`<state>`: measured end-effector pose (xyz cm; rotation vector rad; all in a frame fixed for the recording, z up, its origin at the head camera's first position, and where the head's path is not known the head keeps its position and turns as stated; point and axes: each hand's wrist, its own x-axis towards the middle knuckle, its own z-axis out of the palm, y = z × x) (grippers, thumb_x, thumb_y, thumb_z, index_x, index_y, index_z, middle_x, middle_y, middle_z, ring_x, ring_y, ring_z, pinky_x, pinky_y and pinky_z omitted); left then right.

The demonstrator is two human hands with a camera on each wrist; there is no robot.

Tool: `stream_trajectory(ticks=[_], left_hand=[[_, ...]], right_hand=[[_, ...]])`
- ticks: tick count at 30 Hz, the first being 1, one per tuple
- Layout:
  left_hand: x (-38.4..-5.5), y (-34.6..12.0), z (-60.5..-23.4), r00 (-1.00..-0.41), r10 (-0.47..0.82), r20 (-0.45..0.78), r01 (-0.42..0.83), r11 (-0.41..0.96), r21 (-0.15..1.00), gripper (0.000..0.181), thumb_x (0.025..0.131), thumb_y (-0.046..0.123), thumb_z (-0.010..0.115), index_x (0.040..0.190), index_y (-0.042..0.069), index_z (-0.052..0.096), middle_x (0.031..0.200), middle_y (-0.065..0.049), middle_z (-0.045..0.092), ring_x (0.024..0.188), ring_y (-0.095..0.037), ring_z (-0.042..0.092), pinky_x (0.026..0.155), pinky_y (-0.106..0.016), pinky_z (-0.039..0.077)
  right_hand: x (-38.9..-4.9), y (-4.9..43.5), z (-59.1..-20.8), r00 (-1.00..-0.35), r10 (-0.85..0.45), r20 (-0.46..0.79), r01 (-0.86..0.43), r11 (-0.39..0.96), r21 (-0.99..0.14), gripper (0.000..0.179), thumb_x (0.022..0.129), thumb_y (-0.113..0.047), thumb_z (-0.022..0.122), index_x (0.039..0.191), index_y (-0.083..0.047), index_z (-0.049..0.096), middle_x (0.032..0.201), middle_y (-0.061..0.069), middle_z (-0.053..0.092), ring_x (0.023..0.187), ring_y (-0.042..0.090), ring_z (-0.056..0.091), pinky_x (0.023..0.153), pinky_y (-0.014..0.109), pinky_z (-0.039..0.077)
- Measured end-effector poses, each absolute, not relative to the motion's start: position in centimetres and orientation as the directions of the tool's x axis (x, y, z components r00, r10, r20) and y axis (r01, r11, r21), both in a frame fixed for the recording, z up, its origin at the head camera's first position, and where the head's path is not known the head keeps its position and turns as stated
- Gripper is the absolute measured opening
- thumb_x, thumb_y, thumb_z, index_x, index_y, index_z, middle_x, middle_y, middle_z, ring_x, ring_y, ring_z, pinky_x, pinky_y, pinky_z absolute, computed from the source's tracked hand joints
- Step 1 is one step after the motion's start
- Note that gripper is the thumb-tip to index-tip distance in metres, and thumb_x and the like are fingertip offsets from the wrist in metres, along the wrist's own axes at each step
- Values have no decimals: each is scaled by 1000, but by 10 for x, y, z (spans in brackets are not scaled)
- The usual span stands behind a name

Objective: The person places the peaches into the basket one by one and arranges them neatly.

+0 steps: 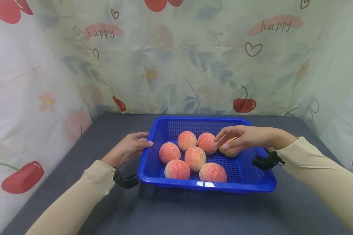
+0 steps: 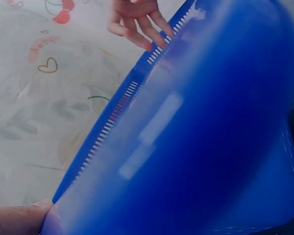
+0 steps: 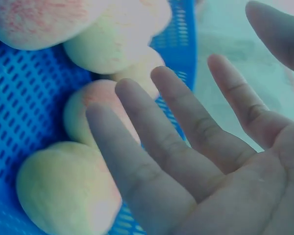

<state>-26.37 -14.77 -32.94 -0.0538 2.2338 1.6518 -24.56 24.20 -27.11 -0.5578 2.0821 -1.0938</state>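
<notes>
A blue plastic basket (image 1: 176, 183) with slotted walls and floor holds several pink-and-yellow peaches (image 1: 195, 159). At its left rim, my left hand (image 1: 127, 148) grips the edge, with the thumb (image 2: 22, 217) laid on the rim. My right hand (image 1: 247, 137) is over the basket's right part, fingers spread and slightly bent, with nothing held. It partly covers one yellowish peach (image 1: 232, 152) below it. In the right wrist view, the fingers (image 3: 152, 147) overlap a peach in the basket, while a paler peach (image 3: 66, 188) lies nearer the fingertips' side.
The basket stands on a dark grey tabletop (image 1: 176, 212). Behind it and along both sides hangs a pale curtain (image 1: 179, 65) printed with cherries, hearts and leaves. A black strap device (image 1: 266, 161) sits at my right wrist, another (image 1: 125, 179) at my left.
</notes>
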Motion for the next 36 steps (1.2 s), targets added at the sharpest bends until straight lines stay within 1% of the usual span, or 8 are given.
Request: stream_trajectory(ticks=[6,10,13,17,22,25,30,36], left_hand=[[-264,-148,-329,-935,172,-312,-245,324,914,59,95,18,63,146,4,36,131,-21,59,110,-30,65,90,-42,55],[-264,-149,-330,-936,174,-307,-242,320,916,59,95,18,63,146,4,36,131,-22,59,111,-31,65,90,-42,55],[-265,-148,-331,-936,174,-306,-241,317,917,59,95,17,63,146,4,37,130,-22,59,109,-31,66,89,-42,56],[-265,-148,-330,-935,175,-308,-242,317,917,59,95,18,63,146,4,37,130,-22,60,108,-30,66,89,-42,56],[-264,-148,-330,-934,180,-307,-239,323,916,58,96,18,62,146,4,37,130,-22,60,108,-30,66,90,-42,55],[-264,-148,-329,-935,185,-303,-234,322,917,58,96,18,62,146,3,37,130,-22,59,109,-30,66,90,-42,55],[-264,-147,-330,-934,191,-301,-231,317,920,59,95,19,62,146,3,36,130,-22,60,108,-29,66,91,-42,55],[-263,-148,-330,-934,192,-300,-232,311,922,60,96,19,62,147,3,35,130,-22,59,108,-29,66,90,-42,55]], right_hand=[[-248,263,-259,-707,-666,-239,-112,439,-891,40,99,-17,56,134,-1,43,137,18,49,126,29,52,100,42,50],[-251,280,-254,-744,-650,-155,-133,371,-919,34,101,-15,51,134,-6,45,137,19,47,123,23,56,98,41,51],[-252,293,-253,-774,-627,-89,-156,326,-933,30,102,-13,48,133,-11,47,136,12,50,120,15,59,96,35,52],[-254,312,-257,-806,-591,9,-191,245,-951,31,103,-9,44,134,-13,48,134,0,54,118,11,60,93,30,53],[-260,332,-267,-897,-437,61,-161,196,-967,31,103,-11,44,134,-16,47,126,-6,59,114,7,62,89,26,55],[-262,343,-274,-939,-334,82,-126,112,-986,31,103,-11,46,133,-15,44,121,-8,62,110,7,64,86,24,55],[-262,360,-289,-961,-223,160,-146,-79,-986,32,101,-6,47,131,-14,43,116,-7,66,105,9,66,83,23,56],[-261,376,-313,-960,-130,248,-213,-235,-948,33,99,2,47,129,-13,46,112,-4,69,102,8,67,83,19,55]])
